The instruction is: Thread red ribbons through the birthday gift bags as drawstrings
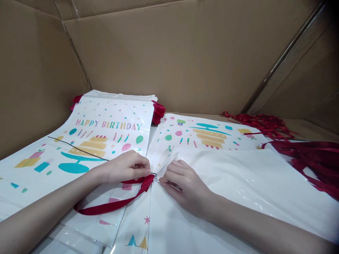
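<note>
My left hand (129, 167) is closed in a pinch on a thin wire tool, whose bent metal tip (154, 174) pokes out past the fingertips. A long dark shaft (76, 148) runs back from that hand to the left, seemingly part of the same tool. Red ribbon (113, 206) loops below the left hand and reaches up to the tip. Close by on the right, my right hand (182, 180) pinches the edge of a white plastic sheet (238, 176), lying blank side up. The exact grip points are partly hidden by the fingers.
Printed "Happy Birthday" sheets (113, 113) are stacked at left, with red ribbon bunched at their top corners. More printed sheets (180, 132) lie under the blank one. Loose red ribbons (262, 123) and a thicker ribbon bundle (312, 158) sit at right. Cardboard walls (169, 53) rise behind.
</note>
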{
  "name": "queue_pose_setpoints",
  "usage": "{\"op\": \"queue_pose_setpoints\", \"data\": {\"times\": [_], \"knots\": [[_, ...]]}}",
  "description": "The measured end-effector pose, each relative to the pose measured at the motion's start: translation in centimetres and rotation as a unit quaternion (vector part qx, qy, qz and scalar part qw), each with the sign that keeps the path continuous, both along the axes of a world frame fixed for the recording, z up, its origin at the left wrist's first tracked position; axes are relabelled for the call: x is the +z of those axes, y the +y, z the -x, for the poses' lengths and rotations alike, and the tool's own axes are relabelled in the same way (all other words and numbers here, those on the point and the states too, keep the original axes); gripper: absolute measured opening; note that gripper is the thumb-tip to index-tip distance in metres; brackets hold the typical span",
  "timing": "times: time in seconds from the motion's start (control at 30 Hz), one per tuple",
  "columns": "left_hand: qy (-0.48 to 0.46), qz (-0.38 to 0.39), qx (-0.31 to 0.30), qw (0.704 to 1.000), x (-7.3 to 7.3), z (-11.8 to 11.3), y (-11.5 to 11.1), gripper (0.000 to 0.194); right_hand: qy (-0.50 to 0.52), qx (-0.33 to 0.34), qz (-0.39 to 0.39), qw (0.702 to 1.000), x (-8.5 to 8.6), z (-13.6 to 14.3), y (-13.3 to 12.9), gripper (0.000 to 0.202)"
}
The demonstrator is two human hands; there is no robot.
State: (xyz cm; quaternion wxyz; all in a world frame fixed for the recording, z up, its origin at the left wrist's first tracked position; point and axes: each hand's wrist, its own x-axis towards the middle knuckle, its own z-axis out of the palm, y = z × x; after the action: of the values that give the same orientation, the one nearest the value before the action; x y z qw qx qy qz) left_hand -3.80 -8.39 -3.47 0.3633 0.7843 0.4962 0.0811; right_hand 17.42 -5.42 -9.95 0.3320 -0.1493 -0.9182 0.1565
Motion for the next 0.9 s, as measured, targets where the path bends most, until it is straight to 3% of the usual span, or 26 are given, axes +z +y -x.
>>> {"op": "queue_pose_setpoints", "data": {"times": [0.3, 0.9], "knots": [[-0.026, 0.019, -0.007, 0.999, -0.09, -0.15, -0.35, 0.024, 0.054, 0.011, 0.011, 0.998, 0.02, 0.12, 0.29, 0.021], [-0.052, 0.036, -0.026, 0.998, -0.72, 0.09, -0.25, 0.023, 0.066, 0.023, 0.025, 0.997, 0.03, 0.21, 0.36, 0.023]]}}
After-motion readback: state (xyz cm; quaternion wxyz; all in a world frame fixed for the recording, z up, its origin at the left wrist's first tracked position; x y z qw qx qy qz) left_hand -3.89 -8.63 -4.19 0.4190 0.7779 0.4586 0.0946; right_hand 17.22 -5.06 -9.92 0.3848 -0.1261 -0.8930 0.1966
